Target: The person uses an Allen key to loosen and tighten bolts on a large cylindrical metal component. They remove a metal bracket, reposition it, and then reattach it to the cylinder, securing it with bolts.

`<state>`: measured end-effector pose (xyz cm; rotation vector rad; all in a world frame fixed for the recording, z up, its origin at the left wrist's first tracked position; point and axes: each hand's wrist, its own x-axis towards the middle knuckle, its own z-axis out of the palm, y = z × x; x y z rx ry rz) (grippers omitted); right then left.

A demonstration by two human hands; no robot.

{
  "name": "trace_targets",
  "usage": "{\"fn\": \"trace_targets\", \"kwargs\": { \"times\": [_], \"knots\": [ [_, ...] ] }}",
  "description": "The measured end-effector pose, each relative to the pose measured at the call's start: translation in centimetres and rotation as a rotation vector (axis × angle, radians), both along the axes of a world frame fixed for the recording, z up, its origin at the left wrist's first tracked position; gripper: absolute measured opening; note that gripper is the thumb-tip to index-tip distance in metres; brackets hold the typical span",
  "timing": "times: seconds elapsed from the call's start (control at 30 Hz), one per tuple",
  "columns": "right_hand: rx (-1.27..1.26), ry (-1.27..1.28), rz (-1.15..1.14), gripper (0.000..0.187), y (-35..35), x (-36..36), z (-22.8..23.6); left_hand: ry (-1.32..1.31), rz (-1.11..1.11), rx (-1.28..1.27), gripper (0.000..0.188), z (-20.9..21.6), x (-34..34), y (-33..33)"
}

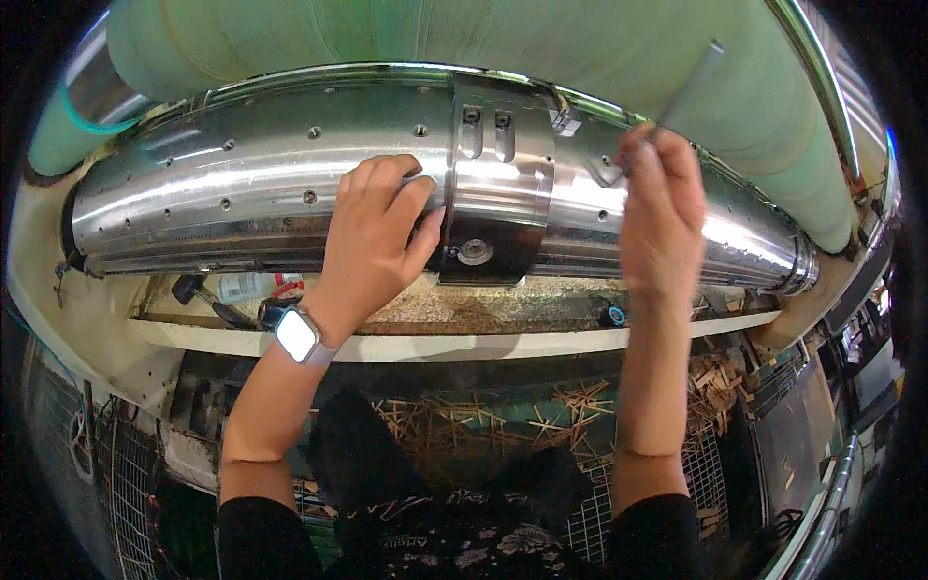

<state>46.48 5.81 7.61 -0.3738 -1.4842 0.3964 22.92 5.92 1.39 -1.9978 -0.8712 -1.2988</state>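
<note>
A long polished steel cylinder [261, 179] with rows of threaded holes lies across the view in front of me. My left hand [372, 232] rests on it just left of the middle, fingers bent over the surface and thumb apart. Beside that thumb, a steel collar [503, 203] wraps the cylinder, with two slots and a round recessed fitting [474, 252]. My right hand [662, 208], slightly blurred, is raised over the right part. It is closed around an L-shaped hex key [688, 92], whose long arm points up and right; a bent end shows left of the fingers.
A large green roller [464, 34] runs behind the cylinder. On the ledge below lie a black-headed mallet [208, 298], a bottle [246, 286] and a small blue-ringed object [613, 316]. A cream beam [464, 346] edges the ledge. Wood strips [570, 411] litter the floor grating.
</note>
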Motion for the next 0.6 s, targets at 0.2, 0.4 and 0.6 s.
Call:
{"fn": "trace_targets", "kwargs": {
  "times": [0.2,0.4,0.6],
  "knots": [
    [-0.030,-0.001,0.111,0.010,4.0,-3.1,0.3,0.003,-0.036,-0.006,0.029,0.0,-0.6,0.0],
    [-0.106,-0.107,-0.029,0.011,5.3,-3.6,-0.2,-0.020,0.005,0.008,0.026,-1.8,-0.8,-0.3],
    [0.219,-0.084,-0.343,0.010,3.6,-1.1,-0.4,-0.042,-0.014,-0.023,0.027,-1.8,-1.4,-0.5]
  ]
}}
